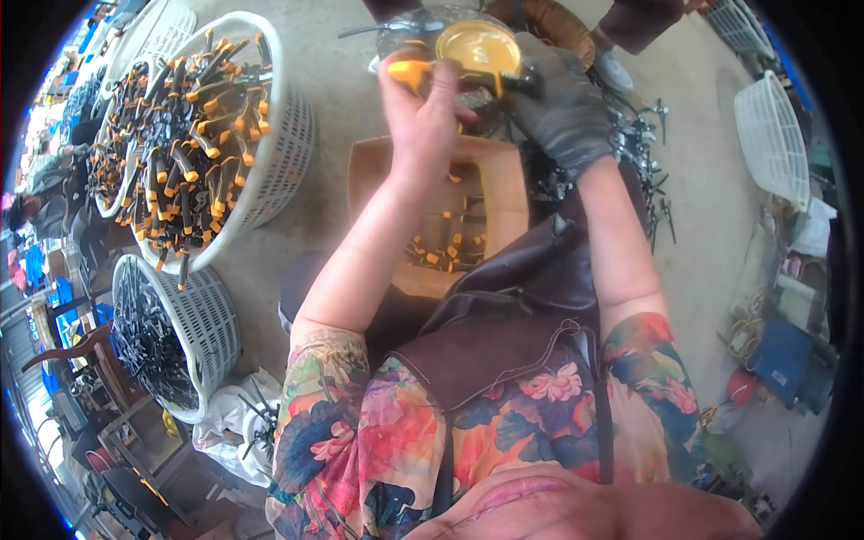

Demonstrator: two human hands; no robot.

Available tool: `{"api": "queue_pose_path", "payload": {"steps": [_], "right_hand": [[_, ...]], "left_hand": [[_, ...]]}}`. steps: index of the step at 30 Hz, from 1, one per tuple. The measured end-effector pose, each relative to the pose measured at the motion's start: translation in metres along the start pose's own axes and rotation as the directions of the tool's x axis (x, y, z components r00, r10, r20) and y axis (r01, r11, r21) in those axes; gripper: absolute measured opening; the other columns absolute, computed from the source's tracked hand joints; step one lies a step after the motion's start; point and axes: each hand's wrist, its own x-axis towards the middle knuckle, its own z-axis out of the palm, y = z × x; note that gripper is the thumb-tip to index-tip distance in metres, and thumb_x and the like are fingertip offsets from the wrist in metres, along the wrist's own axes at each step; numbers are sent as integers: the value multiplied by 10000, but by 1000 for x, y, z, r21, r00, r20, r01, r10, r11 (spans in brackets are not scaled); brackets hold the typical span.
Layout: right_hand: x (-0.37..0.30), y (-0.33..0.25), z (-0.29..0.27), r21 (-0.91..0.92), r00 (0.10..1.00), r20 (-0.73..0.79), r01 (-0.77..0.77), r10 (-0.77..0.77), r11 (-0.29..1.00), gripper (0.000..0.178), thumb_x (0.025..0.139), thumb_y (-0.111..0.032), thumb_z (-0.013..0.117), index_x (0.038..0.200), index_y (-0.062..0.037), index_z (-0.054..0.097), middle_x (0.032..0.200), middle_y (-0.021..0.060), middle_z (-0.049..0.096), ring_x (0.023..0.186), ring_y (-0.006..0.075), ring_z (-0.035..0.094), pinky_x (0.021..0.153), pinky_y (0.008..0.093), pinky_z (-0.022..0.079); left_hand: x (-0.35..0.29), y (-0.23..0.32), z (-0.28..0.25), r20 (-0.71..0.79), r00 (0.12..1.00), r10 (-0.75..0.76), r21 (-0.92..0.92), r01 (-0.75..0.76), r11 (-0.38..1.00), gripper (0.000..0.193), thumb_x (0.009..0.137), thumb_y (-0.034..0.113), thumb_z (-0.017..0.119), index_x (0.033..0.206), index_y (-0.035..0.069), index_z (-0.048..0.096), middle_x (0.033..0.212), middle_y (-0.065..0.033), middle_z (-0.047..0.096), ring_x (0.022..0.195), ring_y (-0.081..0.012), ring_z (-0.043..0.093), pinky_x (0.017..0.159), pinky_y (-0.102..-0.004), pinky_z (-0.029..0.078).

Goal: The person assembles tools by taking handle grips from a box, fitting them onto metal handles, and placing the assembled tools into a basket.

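My bare left hand point(421, 112) is closed around an orange-and-black handle point(409, 74), in front of a round yellow dish point(479, 47). My right hand point(565, 112), in a dark grey glove, is blurred and looks closed on a dark piece at the dish's right side. The glove hides most of that piece, so its kind is unclear. Below my hands stands an open cardboard box point(371, 180) with several orange-and-black handles point(454, 247) in it. A heap of dark metal tools point(641, 135) lies on the floor beside my right wrist.
To the left stands a large white basket point(286, 135) heaped with orange-and-black-handled tools point(193, 144). Nearer is a smaller basket point(211, 315) of dark metal parts, beside a white sack point(234, 423). Another white basket point(772, 139) is at the far right. A dark apron point(504, 351) covers my lap.
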Motion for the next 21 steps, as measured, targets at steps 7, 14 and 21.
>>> {"api": "queue_pose_path", "payload": {"steps": [7,14,21], "right_hand": [[2,41,1,847,991,32,-94,127,522,336,884,-176,618,1182,-25,587,934,38,647,835,110,601,748,244,492],[0,45,-2,806,984,126,-178,130,564,354,879,-169,630,1193,-11,588,926,40,668,787,67,596,717,225,497],[4,67,40,655,993,40,-110,111,748,382,867,-263,638,1178,-44,600,1038,130,667,934,189,638,842,300,483]], "left_hand": [[21,2,-29,307,901,-308,-625,435,648,222,952,158,392,1104,-1,425,1135,-167,506,1039,-307,508,854,-413,451],[27,-23,-27,108,886,-451,-526,436,731,151,974,113,414,1054,-2,470,1056,-153,536,995,-272,526,814,-421,480],[36,-58,-37,20,912,-411,-249,402,881,82,955,126,499,972,47,498,843,-61,541,764,-175,529,702,-332,489]]}}
